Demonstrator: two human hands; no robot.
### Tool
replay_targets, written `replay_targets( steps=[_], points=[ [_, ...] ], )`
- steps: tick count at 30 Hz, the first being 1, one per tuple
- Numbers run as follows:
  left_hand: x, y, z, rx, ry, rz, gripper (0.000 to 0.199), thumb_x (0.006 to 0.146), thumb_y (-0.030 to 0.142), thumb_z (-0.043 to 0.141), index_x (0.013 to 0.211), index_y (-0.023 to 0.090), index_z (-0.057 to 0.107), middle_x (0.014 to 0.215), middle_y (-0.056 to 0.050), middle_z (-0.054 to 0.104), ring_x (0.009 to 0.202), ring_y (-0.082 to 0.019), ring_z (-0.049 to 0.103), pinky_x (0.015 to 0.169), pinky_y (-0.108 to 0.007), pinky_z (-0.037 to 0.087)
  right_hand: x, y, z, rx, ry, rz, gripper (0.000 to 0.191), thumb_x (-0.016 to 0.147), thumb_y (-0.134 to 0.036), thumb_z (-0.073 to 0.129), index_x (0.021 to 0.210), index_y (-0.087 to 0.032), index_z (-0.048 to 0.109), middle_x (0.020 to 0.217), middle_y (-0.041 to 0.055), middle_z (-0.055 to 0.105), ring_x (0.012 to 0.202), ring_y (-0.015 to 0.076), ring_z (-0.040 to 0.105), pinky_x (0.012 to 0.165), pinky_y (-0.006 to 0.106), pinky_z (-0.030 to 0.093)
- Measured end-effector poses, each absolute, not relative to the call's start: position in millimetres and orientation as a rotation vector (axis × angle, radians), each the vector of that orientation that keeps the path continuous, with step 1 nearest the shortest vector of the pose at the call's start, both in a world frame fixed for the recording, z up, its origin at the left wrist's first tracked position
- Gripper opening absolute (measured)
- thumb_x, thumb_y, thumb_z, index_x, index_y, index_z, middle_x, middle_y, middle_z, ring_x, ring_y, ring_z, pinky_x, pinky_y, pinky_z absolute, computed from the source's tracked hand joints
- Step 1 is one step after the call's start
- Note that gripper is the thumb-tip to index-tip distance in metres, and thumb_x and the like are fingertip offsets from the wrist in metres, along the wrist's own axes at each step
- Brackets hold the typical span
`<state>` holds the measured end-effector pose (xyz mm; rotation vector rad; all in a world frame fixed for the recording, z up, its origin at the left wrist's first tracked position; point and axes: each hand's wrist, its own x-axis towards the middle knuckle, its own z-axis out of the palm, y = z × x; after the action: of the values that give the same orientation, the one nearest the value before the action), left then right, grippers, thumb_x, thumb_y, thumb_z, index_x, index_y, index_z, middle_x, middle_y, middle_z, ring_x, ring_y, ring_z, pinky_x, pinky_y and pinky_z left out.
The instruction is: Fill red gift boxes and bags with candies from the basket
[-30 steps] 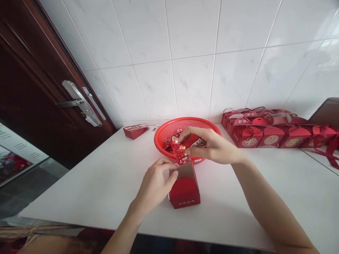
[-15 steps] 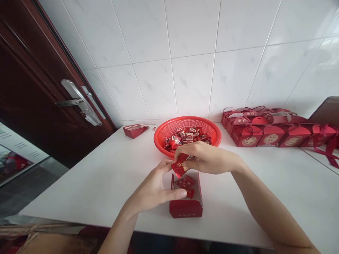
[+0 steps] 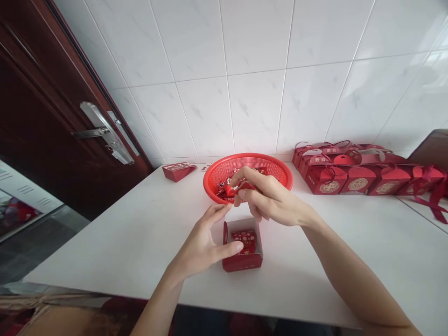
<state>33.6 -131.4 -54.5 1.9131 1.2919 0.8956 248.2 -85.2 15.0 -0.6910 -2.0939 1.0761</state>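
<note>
My right hand (image 3: 268,196) is curled above the near rim of the red plastic basket (image 3: 213,186), with a red-wrapped candy (image 3: 247,186) partly showing between its fingers. Its fingertips hang close to those of my left hand (image 3: 201,242). That left hand is open, fingers stretched forward and the thumb reaching over a small open red gift box (image 3: 242,264). Inside the box lie red candies (image 3: 246,237) in patterned wrappers, partly covered by the thumb. More wrapped candies fill the basket, and my right hand hides many of them.
Several closed red gift boxes (image 3: 327,182) with handles and ribbons stand in rows at the right against the tiled wall. Another red box (image 3: 179,171) lies at the back left of the white table (image 3: 133,238). A dark door (image 3: 49,93) is at the left.
My right hand has lifted away from the box toward the basket, its fingers more raised. The box sits slightly farther from me, with the candies inside showing more clearly.
</note>
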Motion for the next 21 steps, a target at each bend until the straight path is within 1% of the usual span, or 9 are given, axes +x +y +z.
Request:
replay_targets(
  steps=[2,4,7,9,12,14,18,21],
  points=[
    [32.6,-130.0,-57.3,1.917,1.285,0.949,0.073,0.075,0.043,0.080,0.143,0.035,0.054,0.145,-0.006,0.052,0.139,-0.031,0.046,0.120,-0.051,0.035,243.6,-87.0,13.6,-0.726,-1.987,1.183,0.010,0.090,-0.017,0.042,0.094,-0.023,0.049,0.073,-0.0038,0.065,0.047,0.0098,0.056,0.051,0.023,0.043],
    [32.1,-129.0,-59.3,1.912,1.277,0.979,0.072,0.074,0.042,0.080,0.142,0.034,0.055,0.143,-0.006,0.053,0.137,-0.031,0.047,0.119,-0.051,0.036,237.7,-86.6,10.6,-0.729,-1.937,1.182,0.008,0.087,-0.016,0.042,0.087,-0.022,0.048,0.066,-0.0042,0.061,0.054,0.0122,0.059,0.054,0.023,0.044],
    [32.1,-128.3,-59.6,1.905,1.272,0.975,0.071,0.073,0.043,0.081,0.139,0.033,0.058,0.139,-0.007,0.054,0.133,-0.032,0.050,0.117,-0.052,0.038,229.4,-82.9,4.0,-0.704,-1.961,1.000,0.009,0.082,-0.013,0.049,0.081,-0.021,0.053,0.071,-0.0024,0.061,0.065,0.0127,0.058,0.060,0.024,0.043],
    [32.2,-128.5,-58.8,1.908,1.261,0.964,0.069,0.073,0.044,0.081,0.138,0.032,0.059,0.137,-0.007,0.056,0.130,-0.032,0.052,0.116,-0.052,0.040,226.3,-80.7,0.0,-0.703,-1.999,0.909,0.010,0.080,-0.010,0.052,0.080,-0.019,0.057,0.076,-0.0014,0.063,0.067,0.0121,0.056,0.062,0.025,0.042],
    [31.5,-128.9,-59.5,1.902,1.233,0.977,0.068,0.074,0.044,0.080,0.138,0.033,0.059,0.136,-0.007,0.056,0.130,-0.032,0.052,0.115,-0.051,0.041,226.1,-80.7,-3.2,-0.741,-2.055,0.887,0.011,0.079,-0.008,0.055,0.080,-0.019,0.060,0.079,0.0000,0.066,0.071,0.0132,0.060,0.065,0.026,0.043],
    [30.4,-129.1,-61.8,1.884,1.222,1.002,0.072,0.074,0.044,0.080,0.141,0.033,0.056,0.139,-0.007,0.054,0.133,-0.032,0.050,0.116,-0.050,0.040,227.5,-82.4,-3.9,-0.787,-2.100,0.880,0.012,0.079,-0.008,0.056,0.082,-0.019,0.061,0.081,0.0009,0.069,0.075,0.0149,0.063,0.066,0.026,0.043],
    [27.9,-129.4,-67.1,1.858,1.249,1.009,0.079,0.073,0.045,0.082,0.145,0.035,0.052,0.144,-0.006,0.051,0.138,-0.031,0.046,0.119,-0.049,0.036,229.8,-84.6,-3.3,-0.901,-2.170,0.813,0.016,0.083,-0.010,0.056,0.093,-0.020,0.063,0.089,0.0028,0.074,0.080,0.0178,0.067,0.066,0.028,0.043],
    [27.2,-129.9,-68.5,1.845,1.263,1.008,0.081,0.072,0.047,0.082,0.146,0.034,0.052,0.145,-0.006,0.051,0.139,-0.032,0.046,0.120,-0.050,0.036,232.9,-82.8,-0.4,-1.001,-2.157,0.690,0.015,0.084,-0.011,0.056,0.092,-0.020,0.064,0.089,0.0041,0.074,0.080,0.0193,0.067,0.066,0.028,0.042]
  ],
)
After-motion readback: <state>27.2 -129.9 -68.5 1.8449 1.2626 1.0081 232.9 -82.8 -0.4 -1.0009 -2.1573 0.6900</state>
